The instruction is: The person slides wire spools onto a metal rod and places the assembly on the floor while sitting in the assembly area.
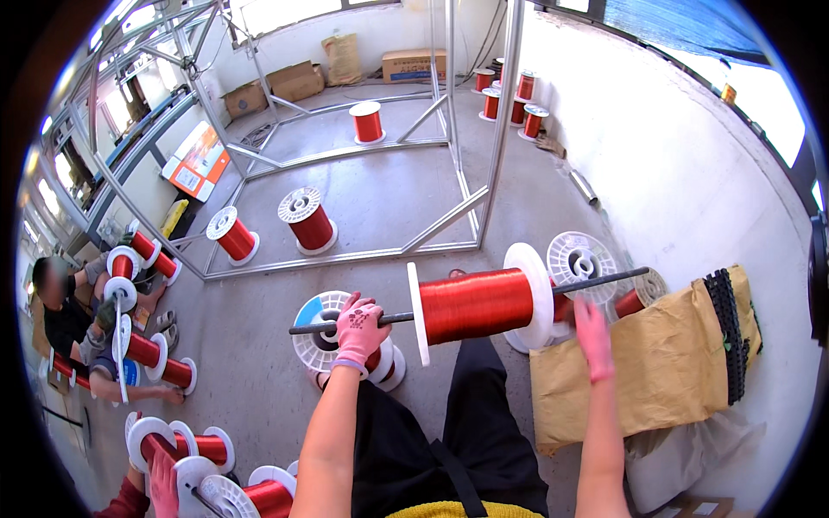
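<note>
My left hand (359,328), in a pink glove, is closed around a dark rod (617,277) left of a large spool of red wire (477,306). The rod runs through this white-flanged spool, which lies sideways above my legs. My right hand (593,338), also pink-gloved, is just below the rod's right part, near the spool's right flange. Its fingers are smeared, so I cannot tell whether they touch anything. Beneath my left hand stands a spool with a white and blue top (313,345). Behind my right hand is another white-topped spool (577,256).
A metal frame (345,256) stands ahead, with red spools (313,226) on the floor inside it. Brown wrapping material (639,371) lies to the right, beside the white wall. At left, a person (73,302) sits among spools. Another person's pink-gloved hand (162,483) touches spools at lower left.
</note>
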